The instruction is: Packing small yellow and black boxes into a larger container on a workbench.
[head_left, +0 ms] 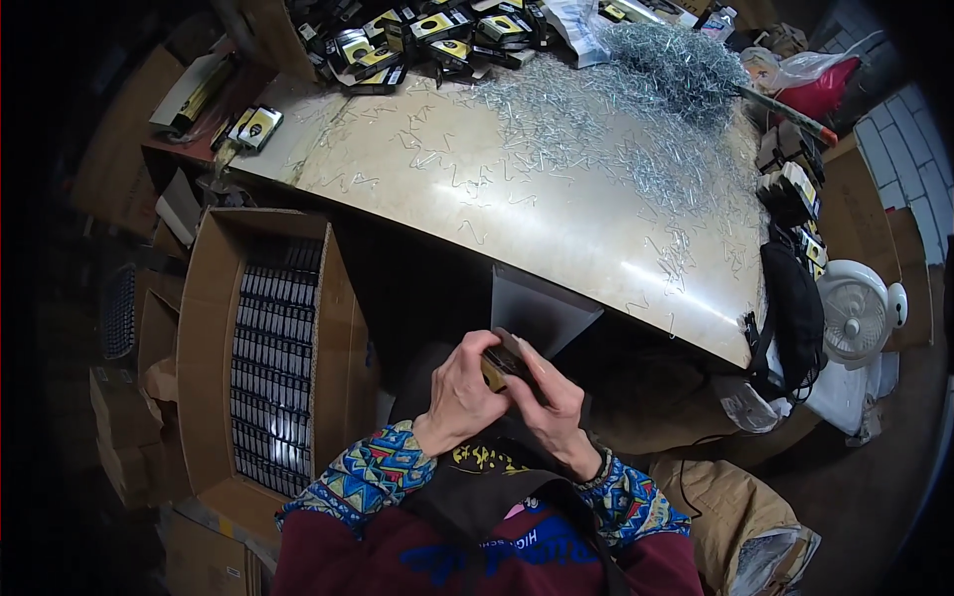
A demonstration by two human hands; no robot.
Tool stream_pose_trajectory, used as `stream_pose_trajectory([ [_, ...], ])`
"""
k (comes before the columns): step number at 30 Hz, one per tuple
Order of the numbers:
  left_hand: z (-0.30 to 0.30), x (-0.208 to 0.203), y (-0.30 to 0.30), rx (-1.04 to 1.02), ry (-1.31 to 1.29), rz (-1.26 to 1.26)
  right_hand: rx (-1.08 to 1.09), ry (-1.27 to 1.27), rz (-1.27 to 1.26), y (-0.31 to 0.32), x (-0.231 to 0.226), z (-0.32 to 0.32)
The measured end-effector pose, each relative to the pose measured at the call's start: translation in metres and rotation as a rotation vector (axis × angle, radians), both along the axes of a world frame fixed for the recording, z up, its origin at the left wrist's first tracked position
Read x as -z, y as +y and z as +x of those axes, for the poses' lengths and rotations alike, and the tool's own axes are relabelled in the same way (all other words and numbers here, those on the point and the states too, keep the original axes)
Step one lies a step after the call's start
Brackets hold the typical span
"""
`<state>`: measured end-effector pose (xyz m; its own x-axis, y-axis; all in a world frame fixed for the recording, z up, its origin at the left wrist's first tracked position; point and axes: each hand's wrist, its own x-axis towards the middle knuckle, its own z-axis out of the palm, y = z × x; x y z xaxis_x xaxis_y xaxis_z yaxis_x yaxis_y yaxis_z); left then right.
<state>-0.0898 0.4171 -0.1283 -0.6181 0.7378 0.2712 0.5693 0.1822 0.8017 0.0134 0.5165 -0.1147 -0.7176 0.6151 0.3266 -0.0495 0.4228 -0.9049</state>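
Observation:
In front of my chest, my left hand (463,389) and my right hand (548,401) are both closed around a small black-and-yellow cardboard box (493,376). The fingers of my left hand wrap its left side, and my right fingers and thumb press at its top and right side. Most of the box is hidden behind the fingers, so I cannot tell what is in it. Beyond my hands, bent metal wire pieces (556,119) are scattered over the table (388,214), with a thick heap of them (681,72) at the far right.
A pile of black-and-yellow boxes (442,28) covers the table's far side; a few more (256,128) sit at its left corner. Left of me, a large open carton (196,372) holds rows of packed boxes (273,382). A white fan (853,310) and a black bag (792,313) are at the right.

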Motion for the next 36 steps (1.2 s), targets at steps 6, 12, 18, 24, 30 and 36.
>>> stream_pose_trajectory([
  [6, -0.003, -0.026, 0.011, -0.029, 0.068, -0.056, -0.008, 0.028, -0.370, -0.002, -0.013, -0.001],
  [12, -0.004, -0.027, 0.007, -0.071, 0.165, -0.058, 0.018, 0.009, -0.197, -0.004, -0.020, -0.005],
  [18, 0.000, -0.026, 0.009, -0.031, 0.162, -0.063, 0.124, -0.029, -0.405, -0.007, -0.026, -0.007],
  [24, -0.013, -0.016, 0.024, -0.036, 0.092, -0.060, 0.170, -0.008, -0.143, 0.003, -0.019, -0.024],
  [30, -0.025, -0.029, 0.031, -0.022, -0.054, -0.150, 0.125, 0.058, 0.518, 0.015, -0.014, -0.039],
  [36, -0.147, -0.056, 0.055, -0.162, 0.229, -0.361, 0.257, -0.124, 0.471, 0.073, -0.006, -0.007],
])
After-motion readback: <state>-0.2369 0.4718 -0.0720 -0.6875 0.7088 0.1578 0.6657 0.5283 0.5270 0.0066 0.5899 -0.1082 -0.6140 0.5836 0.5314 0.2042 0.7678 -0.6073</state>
